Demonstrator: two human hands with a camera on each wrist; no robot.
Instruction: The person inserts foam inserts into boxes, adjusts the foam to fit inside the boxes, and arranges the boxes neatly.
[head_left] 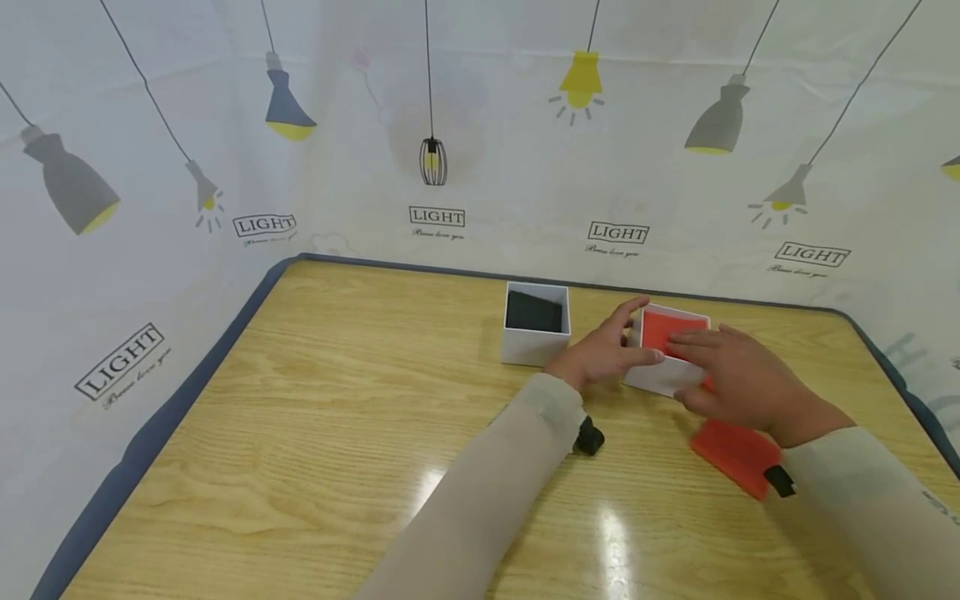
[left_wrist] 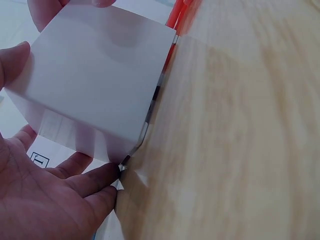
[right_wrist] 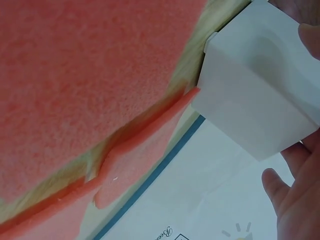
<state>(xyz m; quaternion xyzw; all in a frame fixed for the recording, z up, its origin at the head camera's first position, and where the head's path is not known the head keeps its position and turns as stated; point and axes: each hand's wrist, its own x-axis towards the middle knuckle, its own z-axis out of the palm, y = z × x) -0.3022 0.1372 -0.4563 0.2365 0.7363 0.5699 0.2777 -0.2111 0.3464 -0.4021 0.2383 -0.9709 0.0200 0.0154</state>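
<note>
A white open-topped box stands at the right, with a soft-looking red pad inside it. My left hand holds this box, the thumb at its near face and the fingers along its left side. The left wrist view shows those fingers against the side of the box. My right hand lays straight fingers on the red pad within the box. Under my right wrist, another red pad lies on the table. A bit of red also shows between the box and my right hand.
A second white box containing a dark pad stands left of my left hand. The wood-grain table has a dark blue edge. Behind it hangs a white sheet printed with lamps.
</note>
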